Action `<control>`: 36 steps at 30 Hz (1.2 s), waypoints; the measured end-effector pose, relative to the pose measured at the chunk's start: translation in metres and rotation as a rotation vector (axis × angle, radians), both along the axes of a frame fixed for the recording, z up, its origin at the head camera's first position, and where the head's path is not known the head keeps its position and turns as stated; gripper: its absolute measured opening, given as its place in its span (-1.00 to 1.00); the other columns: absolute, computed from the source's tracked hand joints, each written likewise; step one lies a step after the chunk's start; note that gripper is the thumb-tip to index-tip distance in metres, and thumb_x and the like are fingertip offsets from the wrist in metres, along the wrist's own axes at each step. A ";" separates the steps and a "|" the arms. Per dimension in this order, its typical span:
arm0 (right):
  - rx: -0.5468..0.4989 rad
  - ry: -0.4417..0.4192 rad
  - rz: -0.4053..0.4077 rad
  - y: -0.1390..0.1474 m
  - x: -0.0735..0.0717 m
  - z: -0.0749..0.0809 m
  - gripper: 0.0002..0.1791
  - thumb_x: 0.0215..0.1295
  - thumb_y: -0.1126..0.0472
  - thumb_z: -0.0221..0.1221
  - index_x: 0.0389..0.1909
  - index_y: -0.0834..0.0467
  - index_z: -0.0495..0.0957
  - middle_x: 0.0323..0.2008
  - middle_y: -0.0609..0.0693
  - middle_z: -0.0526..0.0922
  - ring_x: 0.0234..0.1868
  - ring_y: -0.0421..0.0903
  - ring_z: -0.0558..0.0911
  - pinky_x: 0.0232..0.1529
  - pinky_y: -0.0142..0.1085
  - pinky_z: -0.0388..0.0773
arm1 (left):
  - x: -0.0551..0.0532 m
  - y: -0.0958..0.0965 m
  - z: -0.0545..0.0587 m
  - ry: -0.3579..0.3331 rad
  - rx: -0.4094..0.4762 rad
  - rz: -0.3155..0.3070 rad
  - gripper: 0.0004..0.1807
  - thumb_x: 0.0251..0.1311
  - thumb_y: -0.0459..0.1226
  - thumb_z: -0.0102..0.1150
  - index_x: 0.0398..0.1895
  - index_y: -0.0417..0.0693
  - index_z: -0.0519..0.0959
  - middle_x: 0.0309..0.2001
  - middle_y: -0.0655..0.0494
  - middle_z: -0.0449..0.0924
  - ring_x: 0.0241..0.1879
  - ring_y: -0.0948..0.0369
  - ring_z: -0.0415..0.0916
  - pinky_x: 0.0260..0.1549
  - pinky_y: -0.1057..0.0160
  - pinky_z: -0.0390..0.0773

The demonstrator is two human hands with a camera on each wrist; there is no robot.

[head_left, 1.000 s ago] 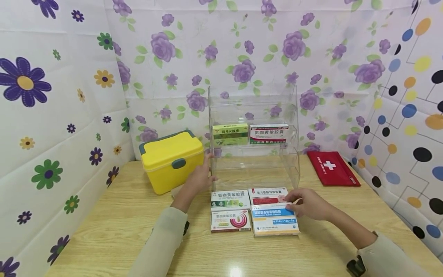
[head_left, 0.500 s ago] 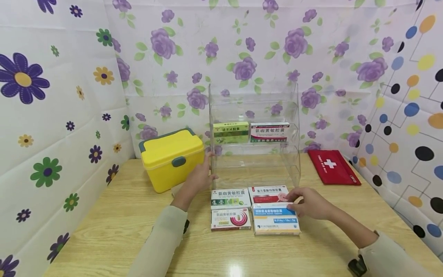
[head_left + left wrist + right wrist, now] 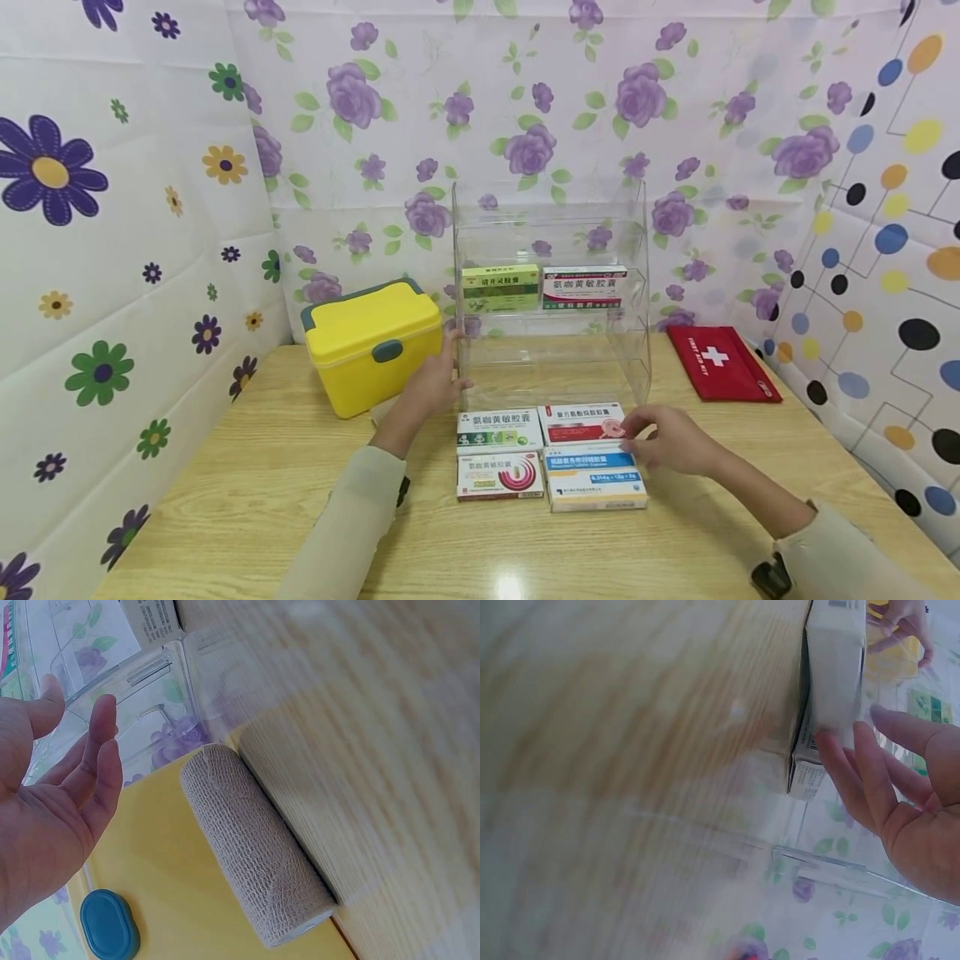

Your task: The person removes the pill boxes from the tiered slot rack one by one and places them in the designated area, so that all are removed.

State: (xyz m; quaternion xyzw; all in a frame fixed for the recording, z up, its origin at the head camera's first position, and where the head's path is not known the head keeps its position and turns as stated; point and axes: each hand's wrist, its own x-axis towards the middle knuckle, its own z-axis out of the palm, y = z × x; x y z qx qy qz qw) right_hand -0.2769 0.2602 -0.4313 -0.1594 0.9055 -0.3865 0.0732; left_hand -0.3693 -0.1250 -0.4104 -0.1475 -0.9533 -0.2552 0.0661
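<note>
My left hand (image 3: 435, 379) rests at the left side of a clear acrylic display rack (image 3: 551, 375), its fingers loosely bent. By it, in the left wrist view, a beige bandage roll (image 3: 251, 840) lies against a yellow box (image 3: 180, 877). My right hand (image 3: 675, 442) pinches the far right corner of a blue-and-white medicine box (image 3: 596, 487). In the right wrist view, fingertips meet this box's white end (image 3: 836, 667). Behind it lies a red-and-white medicine box (image 3: 577, 425). To the left are a green-and-white medicine box (image 3: 498, 432) and a pink-ringed medicine box (image 3: 498, 477).
On a middle tier of the rack stand a green medicine box (image 3: 500, 289) and a white-and-red medicine box (image 3: 585, 289). The yellow box has a teal latch (image 3: 387, 352). A red first aid pouch (image 3: 723, 364) lies at the back right, near the patterned cloth walls.
The blue-and-white medicine box has shifted slightly left and toward my body under my right fingers. My left hand stays at the rack. The view has tilted slightly.
</note>
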 end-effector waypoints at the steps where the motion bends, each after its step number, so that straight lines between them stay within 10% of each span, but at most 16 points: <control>1: 0.001 0.010 -0.014 0.000 0.000 0.000 -0.71 0.21 0.20 0.38 -0.09 0.22 0.62 -0.18 0.05 0.62 -0.32 -0.06 0.65 -0.39 -0.24 0.67 | 0.000 0.000 0.000 -0.002 -0.003 0.002 -0.06 0.21 -0.15 0.37 0.47 0.26 -0.09 0.00 -0.07 0.66 -0.25 0.03 0.62 -0.29 0.09 0.61; 36: -0.152 0.328 -0.184 -0.033 -0.011 0.029 -0.73 0.32 0.17 0.29 -0.03 0.19 0.61 -0.04 0.19 0.67 -0.04 0.11 0.68 -0.13 -0.17 0.67 | 0.000 -0.001 0.001 0.050 0.017 -0.002 -0.06 0.14 -0.18 0.44 0.47 0.19 0.03 0.14 -0.05 0.56 -0.13 0.03 0.57 -0.20 0.04 0.59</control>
